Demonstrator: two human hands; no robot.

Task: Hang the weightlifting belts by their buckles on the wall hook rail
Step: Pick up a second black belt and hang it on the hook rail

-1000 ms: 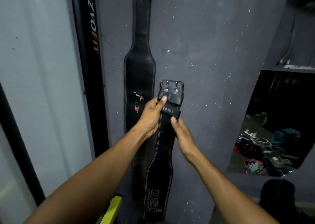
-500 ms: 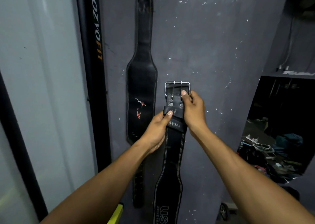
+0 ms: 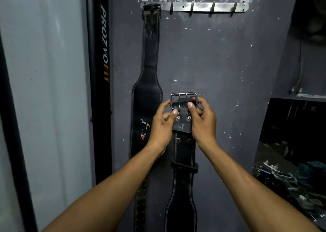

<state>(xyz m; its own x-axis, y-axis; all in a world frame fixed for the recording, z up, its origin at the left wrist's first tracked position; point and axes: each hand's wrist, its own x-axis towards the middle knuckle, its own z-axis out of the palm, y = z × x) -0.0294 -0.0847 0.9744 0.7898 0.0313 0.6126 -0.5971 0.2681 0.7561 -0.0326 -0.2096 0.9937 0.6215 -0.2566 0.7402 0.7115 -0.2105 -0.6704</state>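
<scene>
Both hands hold the top of one belt (image 3: 183, 161). The left hand (image 3: 161, 127) pinches the left side of the buckle (image 3: 183, 100) with thumb and fingers. The right hand (image 3: 202, 122) pinches the right side, and its thumb presses on the leather just under the metal. Neither hand is spread flat; both are curled round the belt's top end.

This belt hangs straight down from the hands, so its long side runs from 12 o'clock to 6 o'clock. The buckle is at the very top and stands up, with its open metal frame showing above the fingers.

At 12 o'clock from the hands, well apart from them, is the rail (image 3: 202, 7) on the wall. Another belt, the hung belt (image 3: 147, 108), is already on the first hook at the rail's left end, at about 11 o'clock from the hands. The next hook (image 3: 171, 8) looks free. It is just right of the hung belt and nearly straight above the left hand, so I think the left hand is a bit nearer to it.

I think the next move is to lift the buckle straight up and slip its frame over that hook. The buckle must stay flat to the wall so the hook can poke through.
</scene>
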